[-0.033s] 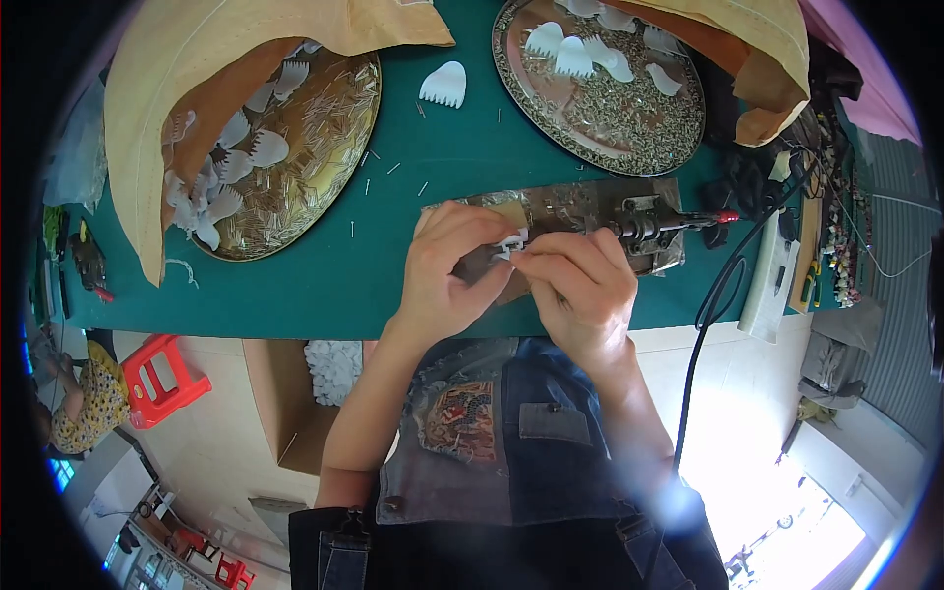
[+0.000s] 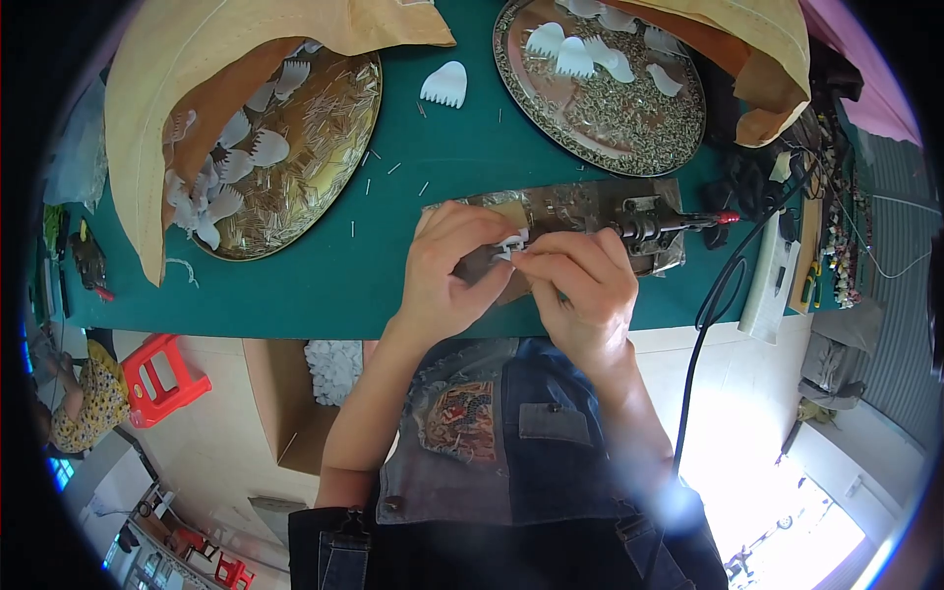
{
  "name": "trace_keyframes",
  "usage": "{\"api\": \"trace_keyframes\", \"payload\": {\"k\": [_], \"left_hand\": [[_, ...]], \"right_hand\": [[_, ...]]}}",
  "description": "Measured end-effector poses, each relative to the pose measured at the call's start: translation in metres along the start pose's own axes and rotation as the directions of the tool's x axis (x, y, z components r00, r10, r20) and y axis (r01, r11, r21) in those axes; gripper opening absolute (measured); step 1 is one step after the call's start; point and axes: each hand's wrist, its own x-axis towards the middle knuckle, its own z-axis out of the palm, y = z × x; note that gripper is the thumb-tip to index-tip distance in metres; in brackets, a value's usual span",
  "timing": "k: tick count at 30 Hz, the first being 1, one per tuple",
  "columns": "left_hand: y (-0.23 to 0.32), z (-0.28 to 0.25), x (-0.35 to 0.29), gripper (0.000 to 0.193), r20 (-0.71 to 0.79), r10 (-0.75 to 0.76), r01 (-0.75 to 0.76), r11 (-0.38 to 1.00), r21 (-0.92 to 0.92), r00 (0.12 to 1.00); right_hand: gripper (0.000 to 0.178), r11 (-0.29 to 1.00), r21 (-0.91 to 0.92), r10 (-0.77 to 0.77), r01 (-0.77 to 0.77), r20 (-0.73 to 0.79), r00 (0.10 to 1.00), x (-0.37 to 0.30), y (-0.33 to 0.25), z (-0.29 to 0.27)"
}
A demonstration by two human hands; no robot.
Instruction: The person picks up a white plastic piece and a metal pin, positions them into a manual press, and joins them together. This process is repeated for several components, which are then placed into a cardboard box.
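My left hand [image 2: 447, 258] is closed around a small white hair claw clip piece [image 2: 511, 244], held above the near edge of the green table. My right hand [image 2: 587, 285] meets it from the right, thumb and fingertips pinched together against the clip's side. Whatever sits between those right fingertips is too small or hidden to name. Just beyond my hands lies a dark metal plate [image 2: 565, 205] with a toggle clamp [image 2: 644, 221] whose lever has a red tip. A single white clip half [image 2: 444, 86] rests on the table farther off.
A round tray [image 2: 334, 147] at left holds thin metal pins and white clip halves. Another tray [image 2: 629, 138] at right bears small springs and more halves. Brown covers [image 2: 138, 128] overhang both. Loose pins dot the table [image 2: 433, 147]. A black cable [image 2: 693, 374] hangs at right.
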Motion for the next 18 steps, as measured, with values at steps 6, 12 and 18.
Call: {"api": "trace_keyframes", "payload": {"k": [6,12,18], "left_hand": [[0.003,-0.001,0.001,0.028,-0.002,-0.003,0.003,1.000,0.003,1.000],[0.001,0.000,0.000,0.027,-0.022,0.003,-0.003,1.000,-0.006,1.000],[0.000,0.001,0.000,0.025,-0.028,0.004,-0.004,1.000,-0.006,1.000]], "right_hand": [[0.018,1.000,-0.025,0.016,-0.015,0.010,1.000,0.005,0.001,-0.005],[0.020,1.000,0.022,-0.003,0.000,0.122,0.993,0.016,0.005,-0.016],[0.018,0.993,0.119,-0.011,-0.015,0.216,0.976,0.025,0.011,-0.020]]}}
